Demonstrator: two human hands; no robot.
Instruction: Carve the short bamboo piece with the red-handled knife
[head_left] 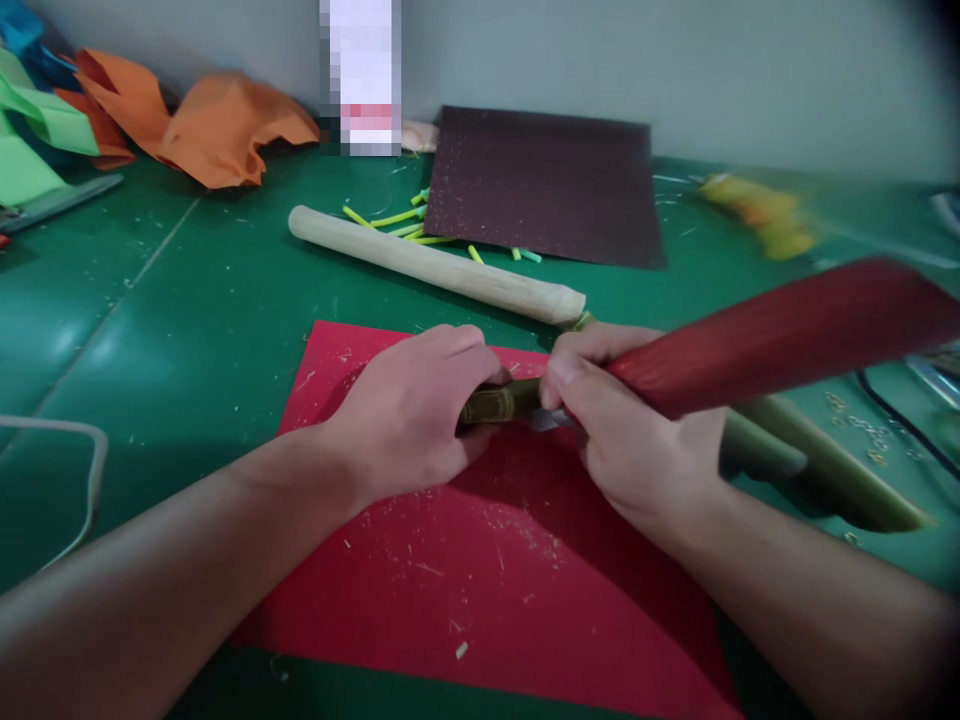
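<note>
My left hand point(409, 410) is closed around the end of an olive-green stick point(499, 403) held over a red sheet point(480, 580). My right hand point(622, 430) is closed on the same stick farther right, with a small metal blade point(551, 420) showing under its thumb. A long dark red piece point(780, 335) runs from my right hand up to the right. An olive-green shaft point(825, 465) extends past my right wrist toward the table's right side. Fine shavings lie scattered on the red sheet.
A pale wooden dowel point(435, 265) lies behind my hands. Beyond it are a dark brown sheet point(547, 185), short green and yellow stick cuttings point(405, 220), crumpled orange paper point(217, 125), green paper point(37, 130) and a blurred yellow object point(761, 215). A white cable point(90, 470) lies left.
</note>
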